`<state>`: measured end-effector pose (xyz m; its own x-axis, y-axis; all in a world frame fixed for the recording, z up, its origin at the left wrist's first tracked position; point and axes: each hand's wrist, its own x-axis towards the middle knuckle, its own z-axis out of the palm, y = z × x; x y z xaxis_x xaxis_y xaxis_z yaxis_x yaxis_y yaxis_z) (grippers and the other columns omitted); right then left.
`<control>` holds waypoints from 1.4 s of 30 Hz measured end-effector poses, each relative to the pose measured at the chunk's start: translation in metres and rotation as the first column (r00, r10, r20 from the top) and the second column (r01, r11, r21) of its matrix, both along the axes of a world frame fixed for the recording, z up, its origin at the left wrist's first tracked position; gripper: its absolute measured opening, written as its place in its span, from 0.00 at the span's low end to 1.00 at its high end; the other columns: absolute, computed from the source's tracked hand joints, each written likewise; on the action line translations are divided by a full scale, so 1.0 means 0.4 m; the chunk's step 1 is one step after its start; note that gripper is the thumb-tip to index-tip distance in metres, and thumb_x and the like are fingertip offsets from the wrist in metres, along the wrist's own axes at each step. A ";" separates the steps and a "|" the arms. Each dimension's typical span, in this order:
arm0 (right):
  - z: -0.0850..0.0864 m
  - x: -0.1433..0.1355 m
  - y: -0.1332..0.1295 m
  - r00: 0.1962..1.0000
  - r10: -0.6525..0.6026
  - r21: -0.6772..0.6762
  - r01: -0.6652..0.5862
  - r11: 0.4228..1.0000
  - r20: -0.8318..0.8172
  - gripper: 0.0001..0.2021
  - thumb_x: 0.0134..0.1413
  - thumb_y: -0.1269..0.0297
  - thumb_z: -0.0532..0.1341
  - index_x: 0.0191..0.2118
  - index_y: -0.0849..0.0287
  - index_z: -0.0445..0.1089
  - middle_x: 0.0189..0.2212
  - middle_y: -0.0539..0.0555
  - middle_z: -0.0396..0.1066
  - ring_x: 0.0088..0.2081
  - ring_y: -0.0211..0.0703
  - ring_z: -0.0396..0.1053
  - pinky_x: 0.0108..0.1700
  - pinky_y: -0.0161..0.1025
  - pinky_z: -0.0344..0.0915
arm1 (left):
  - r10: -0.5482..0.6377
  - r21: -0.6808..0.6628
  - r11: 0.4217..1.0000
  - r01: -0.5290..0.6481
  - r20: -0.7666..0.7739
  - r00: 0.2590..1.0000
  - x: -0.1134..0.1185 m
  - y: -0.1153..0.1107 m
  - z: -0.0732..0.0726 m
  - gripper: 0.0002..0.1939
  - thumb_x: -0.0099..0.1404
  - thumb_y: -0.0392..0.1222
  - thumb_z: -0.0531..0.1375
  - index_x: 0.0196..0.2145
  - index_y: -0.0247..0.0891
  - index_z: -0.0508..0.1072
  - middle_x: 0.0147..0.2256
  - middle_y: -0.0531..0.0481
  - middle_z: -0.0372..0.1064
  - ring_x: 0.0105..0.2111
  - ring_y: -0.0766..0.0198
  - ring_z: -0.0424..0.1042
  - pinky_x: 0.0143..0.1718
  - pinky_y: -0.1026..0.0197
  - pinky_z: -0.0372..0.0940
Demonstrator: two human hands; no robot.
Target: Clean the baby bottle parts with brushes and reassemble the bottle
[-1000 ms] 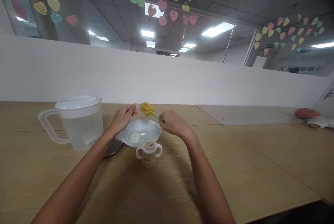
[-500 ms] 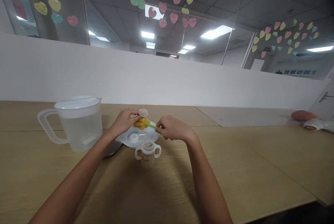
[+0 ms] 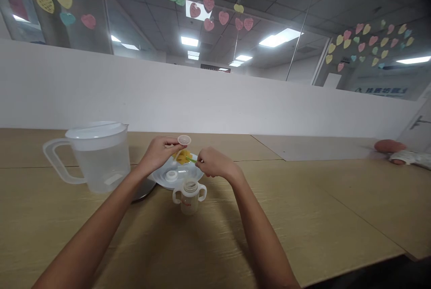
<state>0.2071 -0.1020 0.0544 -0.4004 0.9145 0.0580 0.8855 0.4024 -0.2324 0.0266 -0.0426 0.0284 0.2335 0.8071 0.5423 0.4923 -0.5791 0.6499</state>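
My left hand (image 3: 159,154) pinches a small clear round cap (image 3: 184,139) between thumb and fingers. Just below the cap is the yellow sponge head (image 3: 182,158) of a bottle brush; whether the two touch I cannot tell. The brush's thin green handle (image 3: 191,160) runs into my closed right hand (image 3: 213,162). Both hands are over a translucent bowl (image 3: 159,180), in which a white bottle ring (image 3: 171,176) lies. Nearer to me, an uncapped baby bottle (image 3: 189,201) with two side handles stands upright on the table.
A large translucent lidded pitcher (image 3: 104,163) stands left of the bowl, by my left forearm. Between them the edge of a dark round disc (image 3: 144,190) shows. A low white wall (image 3: 218,105) closes off the table's (image 3: 303,208) back. A reddish-brown object (image 3: 389,146) lies far right.
The cap has come up a little and is tilted differently above the sponge. My right hand has moved slightly left and up with the brush. The view has shifted slightly.
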 end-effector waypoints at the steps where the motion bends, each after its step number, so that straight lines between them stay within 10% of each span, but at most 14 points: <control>1: 0.003 0.002 -0.003 1.000 0.015 0.001 -0.015 1.000 -0.016 0.14 0.52 0.72 0.51 0.24 0.67 0.71 0.17 0.56 0.69 0.18 0.33 0.61 0.23 0.30 0.53 | 0.020 0.001 1.000 -0.020 0.010 1.000 -0.002 0.001 0.001 0.17 0.54 0.53 0.61 0.33 0.38 0.79 0.36 0.48 0.76 0.38 0.56 0.72 0.37 0.61 0.64; 19: 0.034 0.047 -0.056 0.998 -0.050 0.035 0.049 0.998 0.046 0.16 0.56 0.69 0.50 0.22 0.65 0.68 0.16 0.53 0.66 0.17 0.33 0.56 0.23 0.33 0.49 | 0.136 0.131 0.980 -0.149 0.102 0.985 -0.032 -0.010 0.025 0.14 0.50 0.50 0.65 0.32 0.40 0.79 0.37 0.47 0.76 0.39 0.56 0.73 0.41 0.58 0.65; 42: 0.021 0.013 -0.058 0.992 0.035 0.069 -0.044 0.997 0.123 0.15 0.54 0.72 0.48 0.30 0.68 0.72 0.20 0.55 0.69 0.18 0.32 0.57 0.22 0.33 0.47 | 0.015 -0.065 0.998 -0.018 -0.046 0.999 0.027 -0.032 0.001 0.15 0.50 0.51 0.62 0.29 0.37 0.80 0.30 0.49 0.77 0.35 0.55 0.73 0.30 0.63 0.63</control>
<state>0.2121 -0.1253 0.0627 -0.4440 0.8932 0.0711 0.8886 0.4491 -0.0935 0.0375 -0.0553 0.0289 0.2432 0.8444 0.4773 0.5312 -0.5277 0.6628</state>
